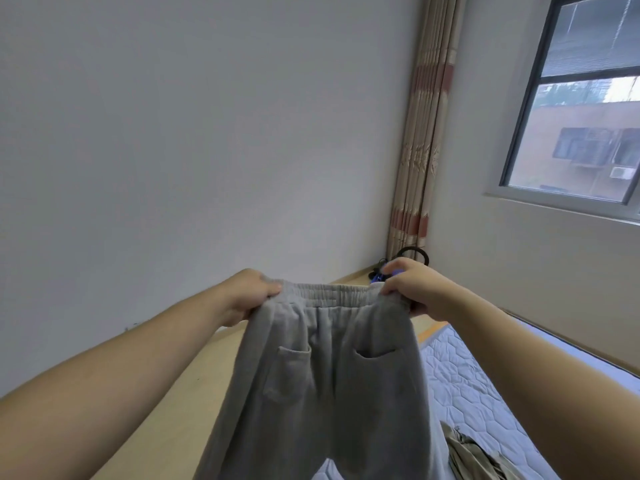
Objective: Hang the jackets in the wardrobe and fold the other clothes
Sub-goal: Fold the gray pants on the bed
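1. Okay, grey sweatpants (329,375) up in the air in front of me, above the quilted mattress (467,375), waistband (329,292) level across the top, legs hanging straight down.
2. My left hand (254,292) pinches the waistband's left end, thumb over the elastic, fingers curled behind. My right hand (412,289) pinches the right end likewise.
3. Long axis runs top to bottom, dropping away from my fingers. Neither hand is nearer, one at each corner, and two patch pockets (294,358) face me.
4. My read: folding means carrying one corner across to the other, leg onto leg.
5. No brand, label or writing readable on the fabric.
6. An olive garment (474,455) lies crumpled on the mattress, lower right.
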`<state>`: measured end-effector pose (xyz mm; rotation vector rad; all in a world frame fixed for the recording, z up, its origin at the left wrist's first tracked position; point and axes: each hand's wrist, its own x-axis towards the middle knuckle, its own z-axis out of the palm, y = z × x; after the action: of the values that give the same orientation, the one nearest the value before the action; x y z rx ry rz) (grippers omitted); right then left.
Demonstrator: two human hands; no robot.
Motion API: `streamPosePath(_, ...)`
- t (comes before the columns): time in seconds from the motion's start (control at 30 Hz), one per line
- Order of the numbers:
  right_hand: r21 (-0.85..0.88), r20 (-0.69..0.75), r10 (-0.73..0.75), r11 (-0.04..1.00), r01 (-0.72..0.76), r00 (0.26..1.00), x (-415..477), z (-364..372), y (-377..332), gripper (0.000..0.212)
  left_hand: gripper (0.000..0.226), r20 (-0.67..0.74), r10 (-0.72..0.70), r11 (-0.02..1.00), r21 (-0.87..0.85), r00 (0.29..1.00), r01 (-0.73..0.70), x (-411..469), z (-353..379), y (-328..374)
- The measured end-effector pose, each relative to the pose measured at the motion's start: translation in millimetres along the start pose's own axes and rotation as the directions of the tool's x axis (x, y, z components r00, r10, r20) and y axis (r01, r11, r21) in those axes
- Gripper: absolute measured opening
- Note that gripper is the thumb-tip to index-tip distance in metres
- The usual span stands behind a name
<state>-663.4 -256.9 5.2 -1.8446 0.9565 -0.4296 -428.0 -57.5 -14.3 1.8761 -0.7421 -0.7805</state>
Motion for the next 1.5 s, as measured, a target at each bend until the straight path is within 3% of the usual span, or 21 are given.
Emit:
streamPosePath(0.07,0.019,0.064,-0.045,0.999,0.044,0.997,-7.5,14.1,-8.8,0.027,0.010,0.023,0.061,0.998,0.021,0.998,-0.061,-6.5,16.2,9.4)
streamPosePath(0.13,0.055,0.127,-0.083,0.996,0.076,0.988,-15.9,27.6,-14.8,0.014,0.006,-0.001,0.124,0.991,0.040,0.992,-0.124,-12.9,30.0,16.7)
streamPosePath(0.23,0.154,0.179,-0.116,0.984,0.089,0.977,-24.3,44.2,-20.4,0.010,0.011,-0.031,0.242,0.969,0.063,0.970,-0.239,-23.1,48.1,23.5)
streamPosePath(0.4,0.318,0.254,-0.096,0.948,0.011,0.962,-22.3,46.0,-19.4,0.046,0.009,0.009,0.354,0.931,0.090,0.935,-0.353,-31.5,60.0,26.1)
streamPosePath(0.5,0.412,0.411,-0.151,0.910,-0.035,0.899,-24.9,39.6,-15.5,0.045,0.028,0.052,0.310,0.950,0.028,0.949,-0.312,-34.7,55.9,27.6)
streamPosePath(0.67,0.385,0.453,-0.229,0.922,0.043,0.862,-25.2,37.8,-10.0,0.022,0.085,0.161,0.384,0.917,0.050,0.909,-0.396,-45.1,59.4,19.7)
streamPosePath(0.73,0.379,0.464,-0.229,0.925,0.042,0.856,-25.6,38.6,-9.9,0.024,0.086,0.153,0.411,0.896,0.115,0.899,-0.429,-45.2,64.2,15.6)
streamPosePath(0.87,0.400,0.473,-0.219,0.916,0.013,0.854,-27.2,39.8,-9.3,0.028,0.068,0.094,0.405,0.897,0.154,0.909,-0.415,-40.5,64.1,14.1)
streamPosePath(0.93,0.320,0.488,-0.192,0.947,0.030,0.851,-27.2,34.7,-6.8,0.032,0.065,0.100,0.374,0.915,0.122,0.922,-0.385,-37.3,59.6,14.3)
streamPosePath(1.03,-0.093,0.539,-0.072,0.985,0.144,0.839,-26.3,22.1,3.4,0.045,0.063,0.112,0.370,0.926,0.028,0.922,-0.376,-32.0,51.5,14.5)
streamPosePath(1.13,-0.502,0.567,0.186,0.850,0.159,0.802,-25.7,14.0,17.3,0.055,0.057,0.163,0.352,0.936,-0.090,0.922,-0.341,-25.4,41.3,13.6)
streamPosePath(1.2,-0.569,0.567,0.226,0.803,0.178,0.792,-24.0,11.6,30.2,0.046,0.042,0.204,0.335,0.938,-0.168,0.920,-0.304,-18.4,33.7,12.2)
streamPosePath(1.33,-0.480,0.558,0.037,0.829,0.286,0.829,-26.3,10.5,44.8,0.036,0.023,0.179,0.299,0.931,-0.270,0.937,-0.246,-4.1,25.8,9.5)
streamPosePath(1.43,-0.572,0.371,-0.171,0.732,0.370,0.913,-27.6,6.7,40.9,0.039,0.022,0.169,0.311,0.926,-0.275,0.935,-0.258,3.8,23.6,10.0)
streamPosePath(1.5,-0.594,0.239,-0.290,0.711,0.376,0.927,-28.0,3.3,34.1,0.043,0.023,0.172,0.316,0.929,-0.257,0.933,-0.267,7.4,22.4,10.1)
